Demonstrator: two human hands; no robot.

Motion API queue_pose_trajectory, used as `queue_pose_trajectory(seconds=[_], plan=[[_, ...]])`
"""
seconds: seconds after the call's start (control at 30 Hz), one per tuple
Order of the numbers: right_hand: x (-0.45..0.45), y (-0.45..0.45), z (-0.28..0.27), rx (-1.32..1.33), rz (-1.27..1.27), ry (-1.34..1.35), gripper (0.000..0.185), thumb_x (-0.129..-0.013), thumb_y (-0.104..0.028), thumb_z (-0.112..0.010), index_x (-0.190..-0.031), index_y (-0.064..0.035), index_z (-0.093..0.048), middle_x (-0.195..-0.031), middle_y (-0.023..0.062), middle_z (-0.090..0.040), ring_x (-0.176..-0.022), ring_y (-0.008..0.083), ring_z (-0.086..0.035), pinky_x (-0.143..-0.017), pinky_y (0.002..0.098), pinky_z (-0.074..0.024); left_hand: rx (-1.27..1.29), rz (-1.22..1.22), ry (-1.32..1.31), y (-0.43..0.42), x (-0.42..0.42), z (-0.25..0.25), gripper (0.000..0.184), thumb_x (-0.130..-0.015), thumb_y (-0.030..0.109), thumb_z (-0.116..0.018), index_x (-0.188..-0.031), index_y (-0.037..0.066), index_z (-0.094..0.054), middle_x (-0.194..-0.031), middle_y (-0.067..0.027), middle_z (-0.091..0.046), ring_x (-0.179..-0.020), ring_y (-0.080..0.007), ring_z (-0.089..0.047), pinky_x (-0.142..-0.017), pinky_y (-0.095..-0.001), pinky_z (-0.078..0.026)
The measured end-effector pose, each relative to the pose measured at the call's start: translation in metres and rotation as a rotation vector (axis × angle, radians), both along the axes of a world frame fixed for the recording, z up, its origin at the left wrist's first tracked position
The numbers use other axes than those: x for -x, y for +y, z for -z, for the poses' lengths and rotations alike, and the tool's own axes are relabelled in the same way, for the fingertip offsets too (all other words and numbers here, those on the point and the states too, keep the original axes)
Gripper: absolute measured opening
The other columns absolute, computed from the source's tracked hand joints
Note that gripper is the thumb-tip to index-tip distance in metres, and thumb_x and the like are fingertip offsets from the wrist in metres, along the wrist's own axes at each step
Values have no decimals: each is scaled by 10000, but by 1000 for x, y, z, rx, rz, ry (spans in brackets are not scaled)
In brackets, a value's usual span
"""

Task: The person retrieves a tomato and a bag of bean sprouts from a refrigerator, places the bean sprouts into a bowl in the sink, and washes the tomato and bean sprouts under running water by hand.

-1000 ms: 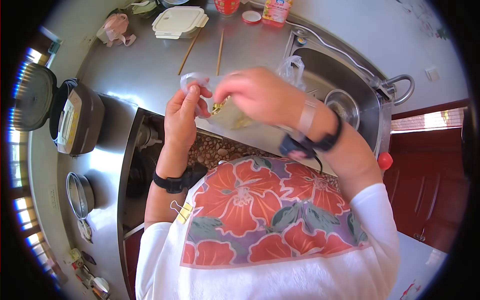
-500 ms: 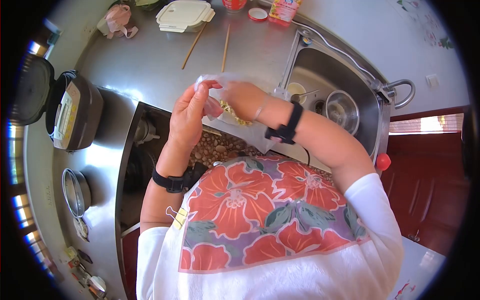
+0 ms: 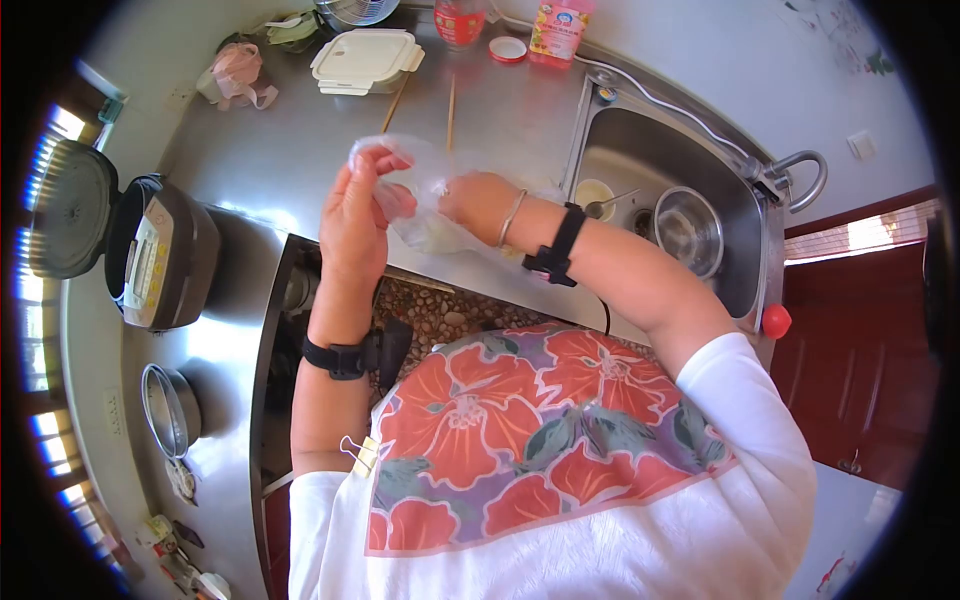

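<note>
A clear plastic bag (image 3: pixel 430 232) is stretched between my two hands above the counter's front edge. Something pale green shows faintly through its lower part; its kind is unclear. My left hand (image 3: pixel 358 205) is at the bag's left side, thumb up and fingers curled in the thin film. On the other side my right hand (image 3: pixel 483 207) pinches the film, back of the hand toward me, so its fingertips are mostly hidden. Two wooden chopsticks (image 3: pixel 451 112) lie on the counter beyond the bag.
A lidded food container (image 3: pixel 366 58), a red-labelled jar (image 3: pixel 459 22) and a pink bottle (image 3: pixel 560 32) stand at the back. To the right, the sink (image 3: pixel 625 135) holds a metal bowl (image 3: pixel 688 232) and a small bowl with a spoon. An open rice cooker (image 3: pixel 170 255) stands left.
My left hand has moved left and slightly down, spreading the bag wider. The yellow-green stuff seen by my right hand before is now mostly hidden. The view has shifted slightly.
</note>
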State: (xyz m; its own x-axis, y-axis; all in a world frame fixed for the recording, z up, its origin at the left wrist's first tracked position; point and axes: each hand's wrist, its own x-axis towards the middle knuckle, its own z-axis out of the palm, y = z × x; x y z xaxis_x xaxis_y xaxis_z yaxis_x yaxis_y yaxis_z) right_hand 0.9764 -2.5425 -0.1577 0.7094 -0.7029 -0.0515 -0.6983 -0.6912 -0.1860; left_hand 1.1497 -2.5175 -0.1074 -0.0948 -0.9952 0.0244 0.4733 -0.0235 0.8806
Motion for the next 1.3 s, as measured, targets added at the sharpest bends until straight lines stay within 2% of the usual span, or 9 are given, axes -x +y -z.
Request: queue_pose_trajectory(seconds=[0.13,0.23,0.33,0.43,0.53,0.63,0.73,1.13,1.3], plan=[[11,-9,39,-223,237,-113,251,-691,-111,-561,-938,-110,-609,-884,166,-561,-809,336,-561,-735,413,-452,53,73,-73,-13,9,-13,343,-923,259,-418,-1097,-26,-494,-924,-126,-583,-613,-148,-530,-590,-253,-420],[21,-4,9,3,59,-26,275,-681,-122,-576,-954,-119,-607,-1004,168,-544,-839,338,-564,-747,406,-451,74,77,-61,-21,13,-10,358,-921,250,-415,-1113,-42,-494,-901,-119,-580,-590,-150,-509,-564,-249,-397],[37,1,-2,-49,106,-425,341,-643,-118,-609,-982,-93,-579,-1138,163,-508,-965,331,-537,-789,384,-451,87,83,-2,-30,7,-9,361,-919,257,-421,-1104,-44,-497,-901,-120,-580,-569,-140,-485,-544,-249,-387],[42,-8,6,-10,37,-274,369,-620,-110,-620,-986,-95,-580,-1053,140,-535,-946,321,-528,-781,389,-441,41,86,-81,-30,19,-8,361,-917,263,-425,-1104,-38,-496,-896,-117,-583,-571,-131,-477,-536,-250,-383],[44,-5,-19,-110,232,-665,311,-640,-136,-609,-948,-100,-586,-914,151,-543,-834,323,-555,-720,389,-449,11,96,-47,-30,26,-5,359,-914,269,-430,-1096,-31,-503,-886,-112,-585,-568,-133,-485,-538,-249,-386],[50,-19,18,90,30,-379,324,-628,-144,-617,-944,-83,-577,-879,152,-551,-814,318,-558,-703,378,-451,19,93,-89,-32,31,-6,359,-912,297,-435,-1066,-13,-528,-838,-93,-591,-541,-107,-483,-517,-226,-385],[51,-12,0,-37,198,-661,324,-620,-84,-628,-939,-68,-573,-847,117,-565,-780,290,-553,-695,337,-445,34,115,-77,-32,21,0,344,-906,296,-450,-1046,-7,-536,-769,-71,-582,-510,-89,-455,-474,-206,-355],[60,-13,-3,-177,143,-654,351,-613,-26,-603,-962,-44,-567,-941,76,-592,-850,172,-562,-792,268,-430,-107,28,-44,-41,22,6,299,-890,295,-479,-987,21,-551,-680,-41,-546,-503,-85,-428,-468,-203,-344],[73,3,-40,-505,189,-994,330,-622,5,-557,-948,-42,-569,-979,48,-589,-886,130,-544,-821,253,-416,-136,-39,-18,-40,23,12,286,-886,298,-485,-975,38,-561,-668,-37,-543,-511,-92,-434,-473,-202,-339]])
